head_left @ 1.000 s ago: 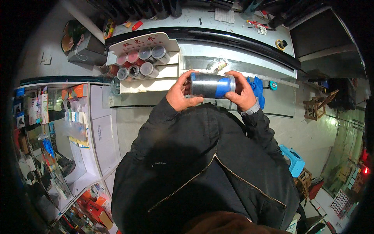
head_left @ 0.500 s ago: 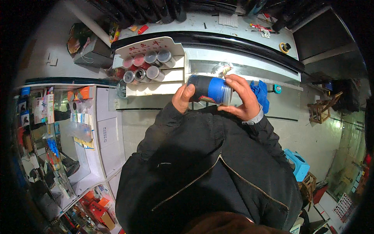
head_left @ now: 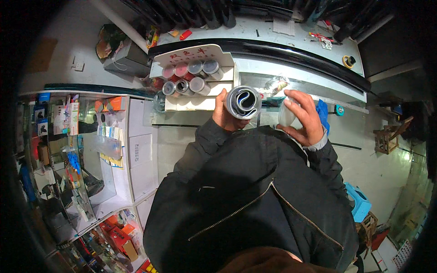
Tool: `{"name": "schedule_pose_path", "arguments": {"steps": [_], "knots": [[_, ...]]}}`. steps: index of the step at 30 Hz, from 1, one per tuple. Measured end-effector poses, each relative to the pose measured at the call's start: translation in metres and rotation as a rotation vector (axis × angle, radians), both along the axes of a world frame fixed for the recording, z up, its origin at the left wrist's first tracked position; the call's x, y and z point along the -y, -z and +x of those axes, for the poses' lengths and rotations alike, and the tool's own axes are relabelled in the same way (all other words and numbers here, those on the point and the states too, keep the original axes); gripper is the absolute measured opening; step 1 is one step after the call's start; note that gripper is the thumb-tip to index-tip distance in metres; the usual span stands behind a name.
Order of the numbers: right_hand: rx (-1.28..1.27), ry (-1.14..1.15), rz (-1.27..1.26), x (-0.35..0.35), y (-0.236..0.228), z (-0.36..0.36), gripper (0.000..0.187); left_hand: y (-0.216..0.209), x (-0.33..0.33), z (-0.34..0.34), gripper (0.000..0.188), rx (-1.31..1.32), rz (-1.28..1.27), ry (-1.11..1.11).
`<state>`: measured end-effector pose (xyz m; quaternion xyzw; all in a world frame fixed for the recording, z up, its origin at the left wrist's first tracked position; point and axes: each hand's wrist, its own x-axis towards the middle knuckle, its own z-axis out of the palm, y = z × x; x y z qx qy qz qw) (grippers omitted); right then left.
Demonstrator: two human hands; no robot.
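My left hand (head_left: 221, 113) grips a clear plastic canister (head_left: 233, 101), its uncovered mouth tipped toward me. Inside sits a loosely rolled dark sheet (head_left: 246, 103) with white and blue edges; its material I cannot make out. To the right, my right hand (head_left: 307, 119) pinches a round translucent lid (head_left: 286, 114), held apart from the canister. Left of my hands, a white cardboard display box (head_left: 217, 103) holds several similar jars (head_left: 199, 85) with translucent lids; red, grey and black contents show through some.
Behind my hands is a glass-topped counter (head_left: 255, 68) with a long black roll (head_left: 273, 48) across it. Crumpled clear wrapping (head_left: 278, 83), a blue cloth (head_left: 323, 113) and a teal tape measure (head_left: 339, 110) lie there. White shelving (head_left: 139, 136) stands left, a blue stool (head_left: 358, 202) right.
The lid has come off the canister and moved right in my right hand. My left hand has turned the canister from lying sideways to mouth toward me.
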<state>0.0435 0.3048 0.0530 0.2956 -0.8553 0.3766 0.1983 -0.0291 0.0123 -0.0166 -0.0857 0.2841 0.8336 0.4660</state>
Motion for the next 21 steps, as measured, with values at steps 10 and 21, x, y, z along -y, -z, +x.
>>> {"name": "schedule_pose_path", "arguments": {"steps": [10, 21], "knots": [[0.518, 0.277, 0.42, -0.035, 0.216, 0.005, 0.091, 0.017, 0.002, 0.0, 0.105, 0.003, -0.082, -0.115], [0.607, 0.368, 0.384, -0.049, 0.285, 0.014, 0.094, 0.016, 0.002, 0.007, 0.095, -0.042, -0.146, -0.112]]}}
